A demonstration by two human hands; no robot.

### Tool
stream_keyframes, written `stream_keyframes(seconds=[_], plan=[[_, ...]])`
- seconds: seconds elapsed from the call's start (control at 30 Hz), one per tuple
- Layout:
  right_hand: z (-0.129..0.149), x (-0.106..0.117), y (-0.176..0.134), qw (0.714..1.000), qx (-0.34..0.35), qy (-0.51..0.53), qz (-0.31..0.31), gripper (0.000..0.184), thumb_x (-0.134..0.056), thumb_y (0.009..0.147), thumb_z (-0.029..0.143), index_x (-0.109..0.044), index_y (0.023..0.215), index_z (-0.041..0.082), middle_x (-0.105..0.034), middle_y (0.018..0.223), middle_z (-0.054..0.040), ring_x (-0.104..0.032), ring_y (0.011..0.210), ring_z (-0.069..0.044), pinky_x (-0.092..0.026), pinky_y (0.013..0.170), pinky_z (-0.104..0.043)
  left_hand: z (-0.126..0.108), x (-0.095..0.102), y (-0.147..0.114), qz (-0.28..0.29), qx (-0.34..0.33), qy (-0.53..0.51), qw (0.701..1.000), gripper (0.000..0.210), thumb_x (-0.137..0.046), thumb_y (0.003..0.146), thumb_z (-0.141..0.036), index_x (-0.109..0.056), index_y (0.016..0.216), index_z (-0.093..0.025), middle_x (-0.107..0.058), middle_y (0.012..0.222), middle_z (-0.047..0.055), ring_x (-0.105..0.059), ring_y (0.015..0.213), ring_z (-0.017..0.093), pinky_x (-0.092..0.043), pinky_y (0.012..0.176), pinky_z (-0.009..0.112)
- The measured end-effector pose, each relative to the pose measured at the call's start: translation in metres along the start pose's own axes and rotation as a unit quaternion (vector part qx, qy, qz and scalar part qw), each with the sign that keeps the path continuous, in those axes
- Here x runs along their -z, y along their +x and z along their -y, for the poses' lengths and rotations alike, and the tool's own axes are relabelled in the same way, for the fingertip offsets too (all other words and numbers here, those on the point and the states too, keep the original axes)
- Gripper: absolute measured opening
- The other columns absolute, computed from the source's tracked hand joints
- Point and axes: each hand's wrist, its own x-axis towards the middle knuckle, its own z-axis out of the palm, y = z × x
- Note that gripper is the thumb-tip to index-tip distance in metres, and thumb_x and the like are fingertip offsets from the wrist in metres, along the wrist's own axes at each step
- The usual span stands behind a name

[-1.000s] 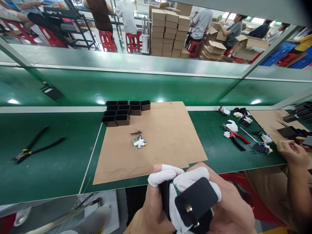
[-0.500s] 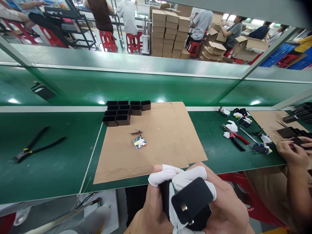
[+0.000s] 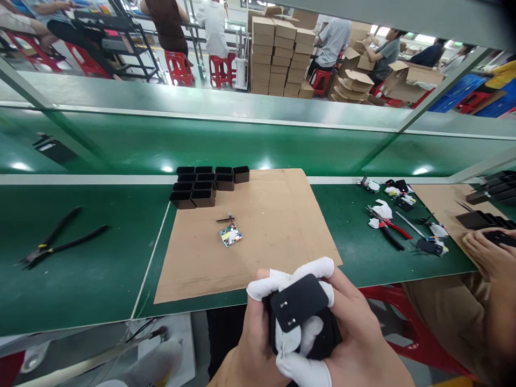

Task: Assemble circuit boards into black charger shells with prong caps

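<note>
White finger cots cover several of my fingertips. My left hand (image 3: 256, 333) is closed around a black plastic case (image 3: 328, 336), low in front of the bench edge. With fingers on both sides of it, my right hand (image 3: 358, 333) grips a black cover plate (image 3: 300, 302) bearing two small metal pins, held over the case mouth. White material shows beneath the plate; what lies inside the case is mostly hidden by my fingers. On the cardboard sheet (image 3: 262, 242) beyond lies a small circuit board (image 3: 230, 235) with a dark part attached by wires.
Several black cases (image 3: 203, 198) stand grouped at the cardboard's back left. Black-handled pliers (image 3: 56, 242) lie at left, red-and-black pliers (image 3: 389, 228) at right among circuit boards. A co-worker's hands (image 3: 489, 252) hold a black part at far right. Behind the bench runs a green belt (image 3: 242, 142).
The cover plate has moved up and left, and my right fingers have shifted around it, one now below. A black item on the green belt has slid left. The co-worker's hands have shifted.
</note>
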Motion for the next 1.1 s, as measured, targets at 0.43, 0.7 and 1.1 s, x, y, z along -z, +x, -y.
stream_keyframes(seconds=[0.43, 0.7, 1.1], plan=[[-0.041, -0.001, -0.022, 0.997, 0.012, 0.076, 0.003, 0.062, -0.085, 0.089, 0.034, -0.064, 0.148, 0.037, -0.060, 0.138, -0.0082, -0.067, 0.114, -0.028, -0.063, 0.099, -0.041, -0.023, -0.008, 0.007, 0.017, 0.155, -0.097, 0.983, 0.066, -0.095, 0.083, -0.037, -0.058, 0.138, -0.031, -0.073, 0.119, 0.006, -0.072, 0.098, 0.021, -0.063, 0.088, 0.033], [-0.049, -0.005, -0.039, 0.999, 0.033, 0.011, -0.002, 0.085, -0.083, 0.079, 0.008, -0.058, 0.154, 0.040, -0.063, 0.146, -0.0074, -0.071, 0.120, -0.027, -0.065, 0.092, -0.034, -0.046, 0.007, 0.022, 0.108, 0.324, -0.201, 0.918, 0.062, -0.080, 0.096, -0.056, -0.054, 0.145, -0.027, -0.080, 0.108, 0.008, -0.078, 0.096, 0.026, -0.061, 0.092, 0.039], [-0.069, -0.022, -0.025, 0.953, -0.150, 0.260, -0.053, 0.056, -0.096, 0.080, 0.026, -0.076, 0.131, 0.036, -0.072, 0.116, -0.0028, -0.071, 0.109, -0.023, -0.059, 0.103, -0.035, -0.042, 0.041, 0.017, 0.056, 0.204, 0.113, 0.971, 0.048, -0.076, 0.098, -0.057, -0.065, 0.134, -0.027, -0.072, 0.136, 0.009, -0.069, 0.125, 0.028, -0.055, 0.110, 0.033]])
